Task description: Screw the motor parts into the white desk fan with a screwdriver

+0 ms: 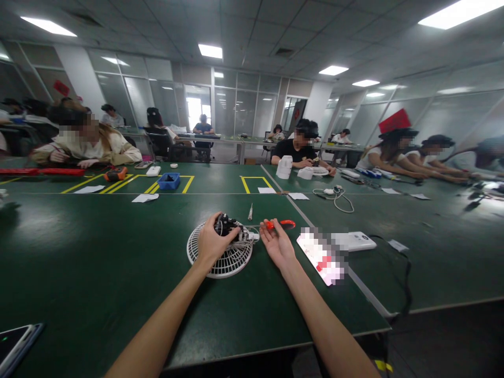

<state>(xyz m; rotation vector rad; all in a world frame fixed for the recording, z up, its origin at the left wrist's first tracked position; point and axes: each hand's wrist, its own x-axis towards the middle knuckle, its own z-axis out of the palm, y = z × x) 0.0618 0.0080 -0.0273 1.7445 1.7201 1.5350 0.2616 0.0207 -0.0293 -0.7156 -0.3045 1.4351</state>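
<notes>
My left hand (211,242) is closed around a small black motor part (225,224) that sits on a white round fan grille (224,257) lying flat on the green table (98,262). My right hand (276,242) lies palm up with fingers stretched out, just right of the grille. Beyond its fingertips rests a red-handled tool (280,224). A small screwdriver (250,211) lies a little farther back.
A white device with a cable (356,241) and a blurred flat item (321,257) lie to the right. A phone (16,344) sits at the near left edge. A blue tray (169,180), paper slips and several seated people are across the tables.
</notes>
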